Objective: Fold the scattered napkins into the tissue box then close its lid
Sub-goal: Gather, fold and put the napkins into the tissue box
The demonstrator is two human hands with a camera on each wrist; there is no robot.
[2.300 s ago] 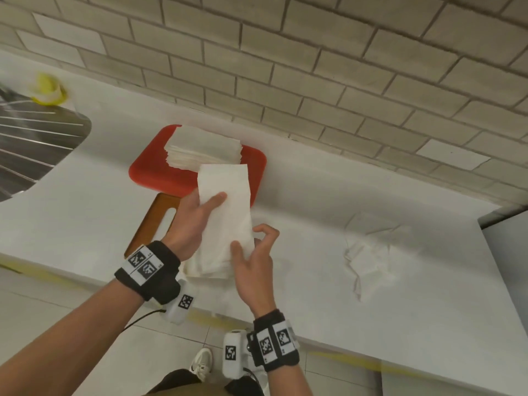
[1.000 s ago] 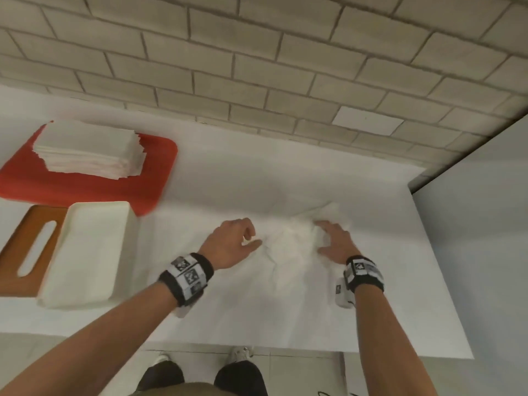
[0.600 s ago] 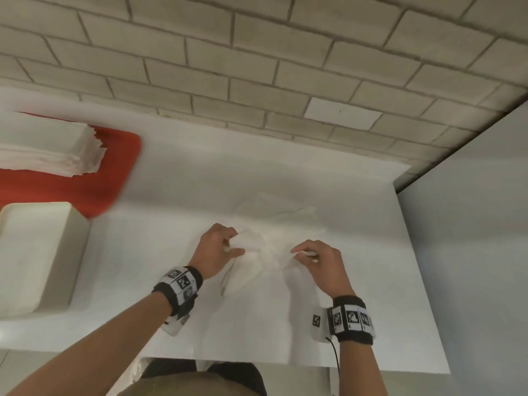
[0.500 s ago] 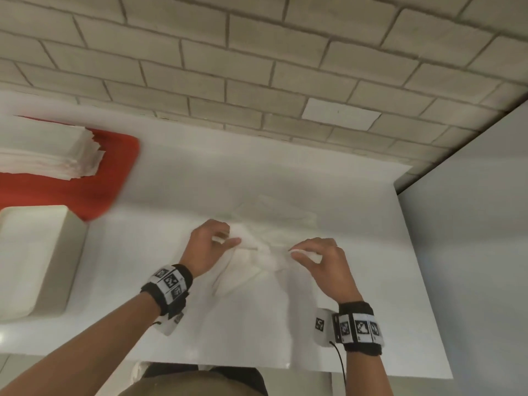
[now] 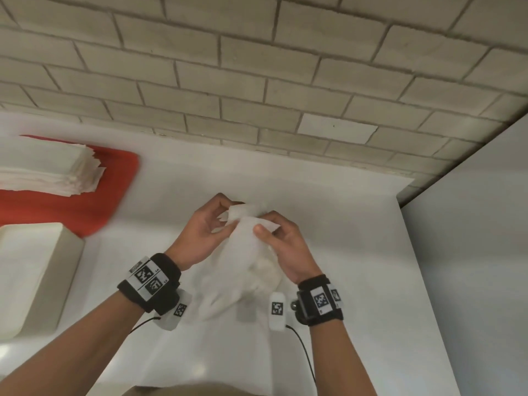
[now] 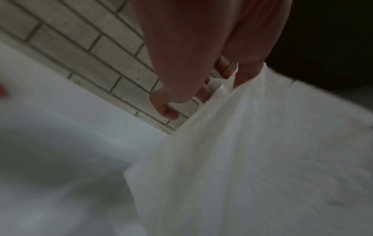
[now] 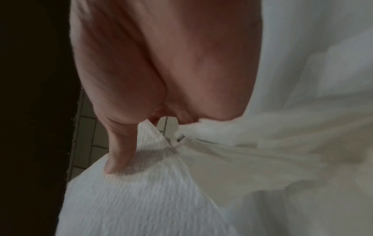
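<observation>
Left hand (image 5: 204,232) and right hand (image 5: 281,244) pinch a napkin (image 5: 245,252).

The head camera looks steeply down and forward from above the white counter (image 5: 328,352), taking in its far edge against the brick wall (image 5: 257,67) and both forearms. The left wrist camera sits very close under the left hand (image 6: 181,55), facing along it toward the same wall. The right wrist camera looks equally close along the right hand (image 7: 161,63). All three share the lifted napkin (image 5: 248,252).
</observation>
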